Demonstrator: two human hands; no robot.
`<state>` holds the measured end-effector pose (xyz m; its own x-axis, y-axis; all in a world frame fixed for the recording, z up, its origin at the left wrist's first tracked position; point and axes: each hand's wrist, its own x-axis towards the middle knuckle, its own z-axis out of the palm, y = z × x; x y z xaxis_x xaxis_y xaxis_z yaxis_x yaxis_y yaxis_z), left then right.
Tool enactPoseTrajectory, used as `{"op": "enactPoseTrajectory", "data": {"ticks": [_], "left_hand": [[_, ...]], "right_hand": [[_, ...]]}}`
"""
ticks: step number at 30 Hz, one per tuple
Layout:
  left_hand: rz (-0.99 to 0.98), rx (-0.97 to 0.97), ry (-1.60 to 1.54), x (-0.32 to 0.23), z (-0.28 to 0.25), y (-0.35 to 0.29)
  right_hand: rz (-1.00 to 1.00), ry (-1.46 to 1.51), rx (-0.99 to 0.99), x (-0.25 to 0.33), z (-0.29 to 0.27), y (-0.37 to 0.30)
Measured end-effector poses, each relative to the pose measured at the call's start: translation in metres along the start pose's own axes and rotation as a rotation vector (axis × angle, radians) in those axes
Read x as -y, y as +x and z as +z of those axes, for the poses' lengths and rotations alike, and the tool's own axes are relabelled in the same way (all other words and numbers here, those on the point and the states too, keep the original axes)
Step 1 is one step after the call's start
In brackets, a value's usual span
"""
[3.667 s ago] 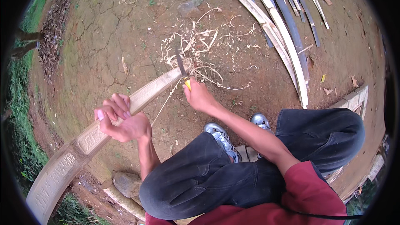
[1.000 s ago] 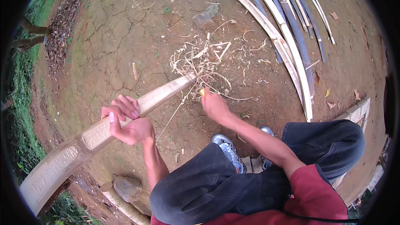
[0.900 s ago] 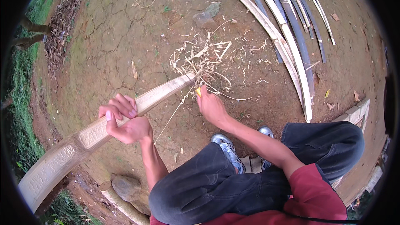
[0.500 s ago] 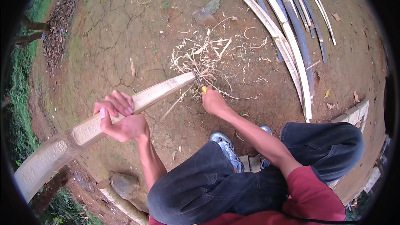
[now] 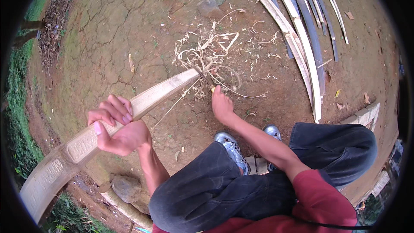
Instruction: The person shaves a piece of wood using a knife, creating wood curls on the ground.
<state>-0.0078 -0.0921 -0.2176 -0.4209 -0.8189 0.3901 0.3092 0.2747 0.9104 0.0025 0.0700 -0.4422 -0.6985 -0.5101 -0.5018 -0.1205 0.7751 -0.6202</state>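
A long pale split-bamboo strip [image 5: 164, 89] slants from the lower left up to the pile of shavings. Around its middle, just beyond a node, my left hand [image 5: 123, 125] is closed, fingers over the far edge and thumb on the near side. My right hand [image 5: 222, 107] grips a knife [image 5: 212, 88] by its yellowish handle. The knife's dark blade lies across the strip's far end. Thin curled shavings [image 5: 202, 51] are heaped on the ground right behind that end, some touching the blade area.
Several long bamboo strips [image 5: 297, 30], pale and dark, lie on the bare earth [image 5: 103, 47] at the far right. A flat stone [image 5: 211, 5] is behind the shavings. At lower left are a rounded rock [image 5: 126, 188] and a log [image 5: 125, 209]. My shoes [image 5: 233, 149] are below the knife.
My left hand and the near part of the bamboo strip have shifted toward the lower left. More of the knife's blade shows at the strip's end. The whole view has shifted slightly.
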Motion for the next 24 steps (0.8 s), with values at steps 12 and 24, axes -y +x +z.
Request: {"op": "enactPoseTrajectory", "data": {"ticks": [12, 24], "left_hand": [[0.004, 0.042, -0.017, 0.002, 0.008, -0.004], [0.001, 0.017, 0.055, 0.0, -0.003, -0.011]], "right_hand": [[-0.107, 0.446, 0.1, 0.016, -0.038, -0.002], [0.225, 0.303, 0.493, -0.014, -0.02, 0.029]]}}
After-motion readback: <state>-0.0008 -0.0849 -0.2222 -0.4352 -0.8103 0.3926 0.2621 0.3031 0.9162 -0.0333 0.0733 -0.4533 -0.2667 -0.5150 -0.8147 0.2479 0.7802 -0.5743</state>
